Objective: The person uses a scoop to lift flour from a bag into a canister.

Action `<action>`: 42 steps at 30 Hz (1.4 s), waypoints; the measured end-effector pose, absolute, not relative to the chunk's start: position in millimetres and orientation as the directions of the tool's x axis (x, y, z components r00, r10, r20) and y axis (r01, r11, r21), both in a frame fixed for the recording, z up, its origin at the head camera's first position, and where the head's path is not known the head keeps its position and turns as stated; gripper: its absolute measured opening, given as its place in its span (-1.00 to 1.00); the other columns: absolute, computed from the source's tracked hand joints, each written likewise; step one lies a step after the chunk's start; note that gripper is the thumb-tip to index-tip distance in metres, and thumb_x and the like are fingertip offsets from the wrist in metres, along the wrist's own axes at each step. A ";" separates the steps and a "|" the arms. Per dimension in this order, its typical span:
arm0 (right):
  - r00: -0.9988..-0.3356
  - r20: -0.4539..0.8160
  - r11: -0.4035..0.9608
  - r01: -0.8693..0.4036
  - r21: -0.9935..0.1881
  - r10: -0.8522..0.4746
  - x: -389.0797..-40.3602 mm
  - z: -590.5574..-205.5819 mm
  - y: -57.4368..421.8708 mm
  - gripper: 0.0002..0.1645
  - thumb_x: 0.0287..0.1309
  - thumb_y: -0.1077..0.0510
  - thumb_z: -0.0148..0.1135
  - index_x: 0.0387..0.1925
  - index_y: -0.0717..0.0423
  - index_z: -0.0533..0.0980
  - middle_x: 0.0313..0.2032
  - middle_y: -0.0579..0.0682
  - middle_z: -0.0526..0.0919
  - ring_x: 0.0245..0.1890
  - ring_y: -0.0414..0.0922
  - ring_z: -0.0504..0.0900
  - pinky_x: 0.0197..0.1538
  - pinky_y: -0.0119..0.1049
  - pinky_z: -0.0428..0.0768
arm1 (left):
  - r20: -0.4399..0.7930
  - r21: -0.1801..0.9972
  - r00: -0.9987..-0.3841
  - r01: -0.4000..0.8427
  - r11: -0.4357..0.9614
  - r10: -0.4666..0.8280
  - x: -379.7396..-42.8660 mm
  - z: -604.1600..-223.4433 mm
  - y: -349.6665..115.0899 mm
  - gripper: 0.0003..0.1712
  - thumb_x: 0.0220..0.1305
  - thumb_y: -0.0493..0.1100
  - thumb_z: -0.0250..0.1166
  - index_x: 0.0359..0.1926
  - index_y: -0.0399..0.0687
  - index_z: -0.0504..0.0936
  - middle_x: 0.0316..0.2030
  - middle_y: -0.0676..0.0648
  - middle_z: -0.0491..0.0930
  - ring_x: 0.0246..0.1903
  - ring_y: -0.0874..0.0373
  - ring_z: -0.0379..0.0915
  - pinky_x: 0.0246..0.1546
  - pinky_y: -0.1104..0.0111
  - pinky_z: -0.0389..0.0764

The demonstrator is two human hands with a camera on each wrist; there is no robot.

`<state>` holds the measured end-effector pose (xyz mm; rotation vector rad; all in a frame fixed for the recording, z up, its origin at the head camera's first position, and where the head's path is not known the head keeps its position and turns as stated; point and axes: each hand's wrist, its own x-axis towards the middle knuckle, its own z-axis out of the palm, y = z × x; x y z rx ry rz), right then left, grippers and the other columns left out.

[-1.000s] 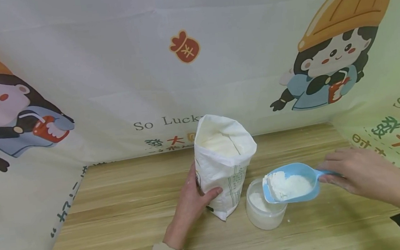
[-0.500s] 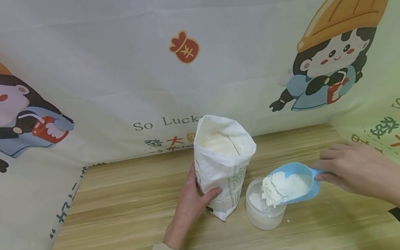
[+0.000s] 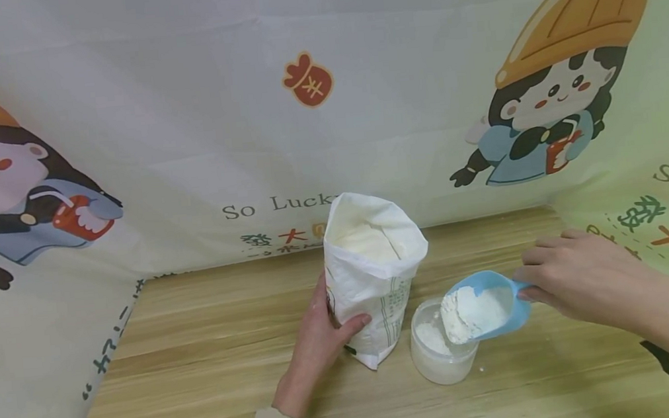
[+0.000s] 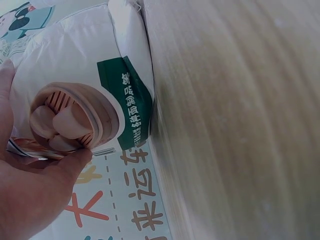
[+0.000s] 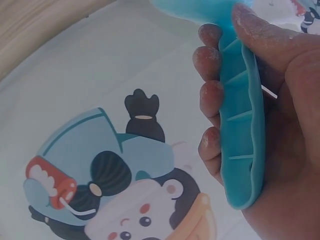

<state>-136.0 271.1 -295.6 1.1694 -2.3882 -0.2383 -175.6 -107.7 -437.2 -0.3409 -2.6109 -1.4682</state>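
Note:
A white bag of flour stands upright with its top rolled open and white powder inside. My left hand grips its lower left side, thumb across the front; in the left wrist view the bag shows a printed steamer of buns. My right hand holds a blue scoop by its handle, fingers curled round the ribbed handle in the right wrist view. The scoop carries white flour and tilts over a clear round tub, which has powder in it.
Both hands work over a wood-grain table. A printed cloth with cartoon figures rises behind and at both sides. Beside the tub lies a tiny white speck of powder.
My right hand has moved a little left and tipped the scoop toward the tub; flour has slid to its front lip, and some appears to have dropped in. The left hand and bag stay put.

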 end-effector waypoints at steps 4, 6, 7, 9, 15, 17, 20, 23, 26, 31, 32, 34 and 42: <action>-0.541 0.316 0.626 -0.692 0.361 -0.780 -134.7 -292.7 267.1 -0.66 -0.12 0.01 0.63 -0.51 -0.15 0.52 -0.55 -0.31 0.32 -0.50 -0.18 0.39 -0.43 -0.21 0.48 | 0.223 0.823 -0.966 0.259 0.505 0.131 -175.9 -437.4 -107.8 0.29 0.09 0.01 0.63 0.65 0.03 -0.01 0.46 -0.24 0.34 0.39 -0.18 0.32 0.38 -0.11 0.35; -0.557 0.300 0.633 -0.685 0.361 -0.775 -133.6 -290.9 264.9 -0.66 -0.10 0.01 0.65 -0.50 -0.15 0.54 -0.55 -0.31 0.35 -0.49 -0.18 0.41 -0.42 -0.21 0.48 | 0.223 0.823 -0.966 0.258 0.506 0.131 -175.9 -437.7 -107.8 0.29 0.09 0.01 0.63 0.65 0.03 -0.01 0.46 -0.24 0.34 0.39 -0.18 0.32 0.39 -0.11 0.35; -0.562 0.293 0.634 -0.683 0.362 -0.773 -133.3 -290.0 263.7 -0.67 -0.10 0.00 0.65 -0.50 -0.15 0.56 -0.55 -0.31 0.37 -0.49 -0.18 0.41 -0.41 -0.21 0.49 | 0.222 0.823 -0.966 0.258 0.507 0.130 -175.9 -437.9 -107.8 0.28 0.09 0.01 0.63 0.65 0.03 -0.01 0.46 -0.24 0.34 0.39 -0.18 0.32 0.39 -0.11 0.34; -0.572 0.276 0.635 -0.681 0.365 -0.772 -132.9 -288.3 261.2 -0.68 -0.09 -0.01 0.66 -0.49 -0.14 0.58 -0.54 -0.30 0.41 -0.47 -0.17 0.44 -0.39 -0.20 0.51 | 0.216 0.826 -0.968 0.251 0.505 0.127 -175.7 -437.8 -107.6 0.29 0.09 0.01 0.63 0.65 0.04 -0.01 0.47 -0.23 0.33 0.40 -0.17 0.31 0.40 -0.11 0.33; -0.614 0.212 0.643 -0.667 0.376 -0.760 -133.7 -284.0 251.3 -0.68 -0.09 -0.03 0.67 -0.51 -0.13 0.60 -0.52 -0.25 0.49 -0.43 -0.12 0.52 -0.35 -0.16 0.55 | 0.218 0.822 -0.967 0.254 0.511 0.129 -175.4 -437.5 -107.7 0.27 0.10 0.02 0.63 0.64 0.05 -0.01 0.46 -0.23 0.34 0.40 -0.18 0.32 0.39 -0.12 0.34; -0.627 0.197 0.649 -0.660 0.379 -0.754 -134.0 -283.0 248.1 -0.68 -0.08 -0.03 0.66 -0.52 -0.11 0.59 -0.52 -0.24 0.49 -0.43 -0.11 0.52 -0.35 -0.16 0.55 | 0.219 0.819 -0.967 0.255 0.513 0.131 -175.4 -437.3 -107.8 0.27 0.10 0.02 0.62 0.64 0.05 -0.01 0.45 -0.23 0.35 0.39 -0.18 0.32 0.38 -0.12 0.35; -0.638 0.187 0.653 -0.653 0.384 -0.747 -134.1 -282.1 244.6 -0.68 -0.08 -0.04 0.66 -0.51 -0.09 0.60 -0.52 -0.22 0.51 -0.43 -0.11 0.53 -0.36 -0.18 0.53 | 0.221 0.820 -0.966 0.258 0.511 0.132 -175.5 -437.3 -108.2 0.26 0.10 0.03 0.62 0.64 0.06 0.00 0.45 -0.23 0.36 0.39 -0.18 0.32 0.38 -0.13 0.35; -0.628 0.189 0.643 -0.653 0.399 -0.755 -134.0 -281.6 242.7 -0.67 -0.10 -0.05 0.67 -0.50 -0.07 0.62 -0.51 -0.21 0.54 -0.43 -0.12 0.54 -0.40 -0.21 0.50 | 0.223 0.823 -0.966 0.260 0.505 0.134 -175.3 -437.5 -108.3 0.26 0.10 0.02 0.62 0.64 0.07 0.00 0.45 -0.23 0.35 0.39 -0.18 0.32 0.38 -0.13 0.34; -0.613 0.192 0.630 -0.656 0.416 -0.766 -134.2 -281.1 241.0 -0.66 -0.12 -0.07 0.68 -0.50 -0.07 0.63 -0.51 -0.20 0.55 -0.43 -0.12 0.54 -0.42 -0.23 0.47 | 0.221 0.825 -0.966 0.258 0.502 0.134 -174.9 -437.6 -108.2 0.27 0.10 0.01 0.63 0.64 0.06 0.00 0.46 -0.22 0.34 0.40 -0.18 0.31 0.39 -0.12 0.33; -0.609 0.189 0.622 -0.655 0.428 -0.771 -134.3 -279.9 237.7 -0.66 -0.11 -0.08 0.68 -0.50 -0.06 0.63 -0.52 -0.20 0.55 -0.44 -0.12 0.53 -0.43 -0.24 0.48 | 0.221 0.824 -0.966 0.257 0.505 0.132 -175.1 -438.2 -107.9 0.27 0.10 0.00 0.63 0.64 0.05 0.00 0.46 -0.22 0.34 0.40 -0.18 0.31 0.39 -0.12 0.33; -0.614 0.184 0.625 -0.653 0.428 -0.768 -134.3 -279.5 236.9 -0.66 -0.11 -0.08 0.68 -0.51 -0.06 0.63 -0.53 -0.21 0.53 -0.45 -0.12 0.52 -0.44 -0.24 0.47 | 0.222 0.823 -0.966 0.258 0.506 0.132 -175.2 -438.2 -108.0 0.27 0.10 0.01 0.63 0.64 0.04 0.00 0.46 -0.23 0.34 0.40 -0.18 0.31 0.39 -0.12 0.33; -0.621 0.172 0.625 -0.651 0.431 -0.765 -134.5 -278.6 235.3 -0.66 -0.10 -0.08 0.67 -0.50 -0.07 0.63 -0.54 -0.21 0.51 -0.46 -0.13 0.50 -0.44 -0.25 0.47 | 0.222 0.821 -0.966 0.257 0.510 0.131 -175.3 -438.3 -107.8 0.26 0.10 0.01 0.63 0.64 0.04 0.00 0.46 -0.23 0.34 0.40 -0.19 0.31 0.39 -0.12 0.33; -0.616 0.137 0.597 -0.647 0.474 -0.776 -134.7 -275.9 229.0 -0.69 -0.07 -0.11 0.65 -0.50 -0.12 0.64 -0.53 -0.21 0.52 -0.46 -0.13 0.50 -0.45 -0.27 0.40 | 0.227 0.819 -0.965 0.262 0.510 0.130 -175.6 -438.1 -107.7 0.24 0.11 0.01 0.62 0.63 0.03 0.02 0.44 -0.24 0.36 0.38 -0.20 0.33 0.38 -0.13 0.35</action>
